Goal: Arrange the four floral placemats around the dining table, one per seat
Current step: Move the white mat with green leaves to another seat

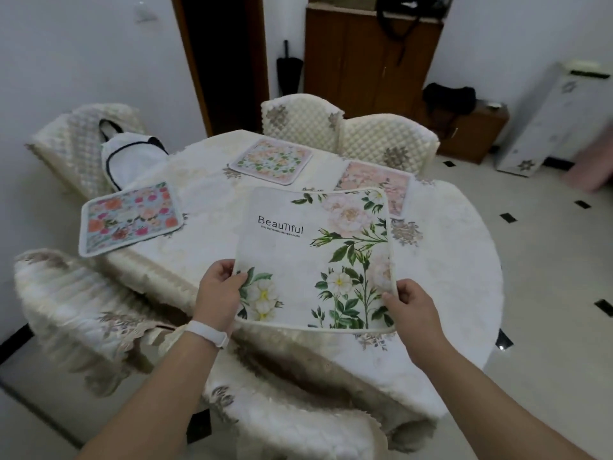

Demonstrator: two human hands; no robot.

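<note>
Left hand (219, 287) and right hand (414, 307) are holding the white square fabric placemat (315, 254), printed with green-stemmed white and pink flowers, by its two near corners. It is hanging tilted over the near side of the round table under a cream lace cloth (464, 293); whether its far edge is touching the cloth is unclear.

Risks, as judged:
- far right corner is reaching toward the pink floral mat (374, 184); lowering it here could overlap the two.
- soft fabric could be sagging or folding on landing.
- sliding it could be rucking the lace.

Fingers: both thumbs (237, 280) are pressing on top, the rest curling underneath, pinching firmly.

Further out, a blue mat with orange flowers (131, 219) seems to be overhanging the left rim; a pale mat with green leaves (270, 161) is lying at the far side.
</note>
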